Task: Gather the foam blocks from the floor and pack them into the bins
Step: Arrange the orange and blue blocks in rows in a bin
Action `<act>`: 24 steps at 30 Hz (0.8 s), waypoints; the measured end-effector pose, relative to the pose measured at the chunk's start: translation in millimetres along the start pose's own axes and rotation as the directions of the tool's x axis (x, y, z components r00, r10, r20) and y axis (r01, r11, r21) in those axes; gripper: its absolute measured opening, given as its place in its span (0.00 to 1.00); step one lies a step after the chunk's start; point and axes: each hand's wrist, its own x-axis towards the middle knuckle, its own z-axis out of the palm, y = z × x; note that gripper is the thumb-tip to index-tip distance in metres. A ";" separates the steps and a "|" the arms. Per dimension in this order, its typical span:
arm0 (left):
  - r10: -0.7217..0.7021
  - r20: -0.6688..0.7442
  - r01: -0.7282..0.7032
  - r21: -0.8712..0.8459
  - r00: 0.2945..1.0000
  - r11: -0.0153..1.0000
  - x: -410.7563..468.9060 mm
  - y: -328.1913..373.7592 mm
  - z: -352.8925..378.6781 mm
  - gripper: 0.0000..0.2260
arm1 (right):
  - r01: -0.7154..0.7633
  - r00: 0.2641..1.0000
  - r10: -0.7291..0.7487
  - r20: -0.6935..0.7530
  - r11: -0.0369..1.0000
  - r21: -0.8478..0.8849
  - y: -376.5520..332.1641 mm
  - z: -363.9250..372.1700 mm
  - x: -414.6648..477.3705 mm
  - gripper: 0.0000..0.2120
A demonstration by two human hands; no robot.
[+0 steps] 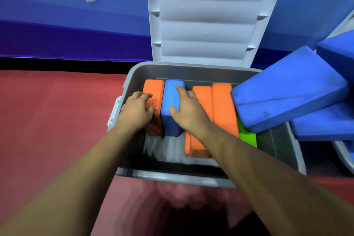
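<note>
A grey plastic bin (172, 175) stands open on the red floor. Inside it, on edge, stand an orange foam block (154, 88) at the left and a blue foam block (171, 97) beside it. My left hand (137, 108) grips the orange block from its left side. My right hand (186, 108) lies over the blue block, fingers across its top and thumb on its near face. Two more orange blocks (223, 105) stand to the right, and a green block (248, 139) peeks out lower right.
The bin's lid (210, 19) leans upright against a blue wall. Large blue foam blocks (291, 86) pile over the bin's right rim, spilling from a second container at the right edge. Red floor (57, 113) stretches to the left.
</note>
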 end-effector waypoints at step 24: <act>0.353 0.345 -0.348 -0.077 0.870 0.934 -18.6 332.4 79.8 0.53 | -0.586 0.422 0.295 -0.857 0.810 -0.009 118.7 -322.1 -145.9 0.43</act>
